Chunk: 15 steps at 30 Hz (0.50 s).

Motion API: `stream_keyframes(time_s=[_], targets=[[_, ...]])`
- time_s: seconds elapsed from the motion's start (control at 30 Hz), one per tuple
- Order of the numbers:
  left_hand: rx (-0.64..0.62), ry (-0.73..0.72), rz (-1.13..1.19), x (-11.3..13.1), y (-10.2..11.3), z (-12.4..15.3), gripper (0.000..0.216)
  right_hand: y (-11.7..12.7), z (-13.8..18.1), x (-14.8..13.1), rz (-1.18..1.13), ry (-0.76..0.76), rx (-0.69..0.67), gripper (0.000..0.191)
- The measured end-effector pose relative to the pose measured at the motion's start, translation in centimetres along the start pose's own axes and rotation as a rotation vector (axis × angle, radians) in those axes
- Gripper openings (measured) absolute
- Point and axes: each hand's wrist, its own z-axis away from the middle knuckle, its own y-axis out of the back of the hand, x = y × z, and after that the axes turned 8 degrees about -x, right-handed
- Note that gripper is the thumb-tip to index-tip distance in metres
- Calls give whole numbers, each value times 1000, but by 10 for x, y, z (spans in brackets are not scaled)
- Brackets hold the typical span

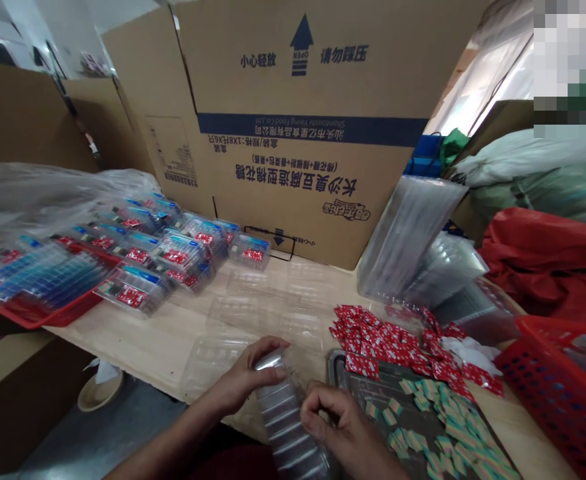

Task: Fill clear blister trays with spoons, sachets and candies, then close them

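My left hand [253,373] grips the far end of a stack of clear plastic trays [285,420], thumb on top, close to the table's front edge. Against the stack's right side is my right hand [337,420], its fingers curled in a pinch; whatever is between them is hidden. Several clear trays [257,313] lie in rows on the table just beyond. To the right, a dark metal tray [377,383] carries many small striped green-and-orange pieces [453,427]. Red printed sachets [383,340] are heaped along its far edge.
Filled clear packs [173,253] are piled at left beside a red basket [67,313] of blue-edged plastic pieces. A big cardboard box [293,93] stands behind. Tall stacks of clear trays [403,240] and another red basket [557,387] are at right.
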Motion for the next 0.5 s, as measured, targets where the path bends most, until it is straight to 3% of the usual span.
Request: stream_keyframes(time_s=[0.23, 0.33, 0.5], targets=[[-114, 47, 14, 14, -2, -7, 43, 4, 5, 1, -75, -55, -49, 39], [-192, 117, 52, 20, -1, -11, 41, -2, 7, 3, -25, -52, 13, 40], [-192, 170, 85, 17, -3, -12, 43, -16, 9, 9, 45, 35, 142, 39]])
